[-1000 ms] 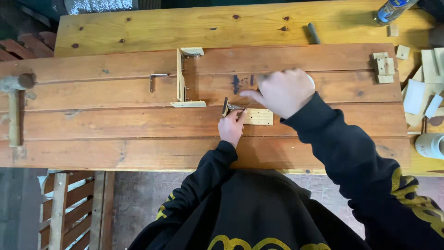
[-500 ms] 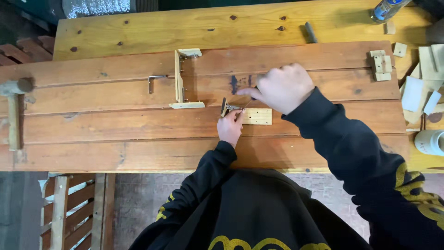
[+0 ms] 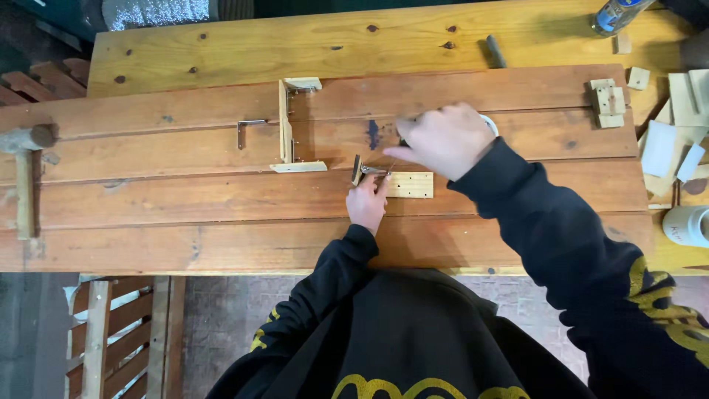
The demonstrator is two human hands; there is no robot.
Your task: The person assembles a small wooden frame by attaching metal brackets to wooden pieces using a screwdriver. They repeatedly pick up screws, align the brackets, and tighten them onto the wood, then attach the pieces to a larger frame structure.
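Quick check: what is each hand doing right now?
Left hand: pinching a small metal bracket at the small wood block.
Right hand: curled, contents cannot be told.

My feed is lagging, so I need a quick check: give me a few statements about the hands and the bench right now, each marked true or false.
1. The left hand holds a small metal bracket against the small drilled wooden block. True.
2. The right hand rests flat on the mallet. False: it hovers over the planks just above the block, fingers bunched; the wooden mallet lies untouched at the far left.
3. A bottle stands at the top right of the workbench. True.
4. The L-shaped wooden frame lies right of the block. False: it lies to its left.
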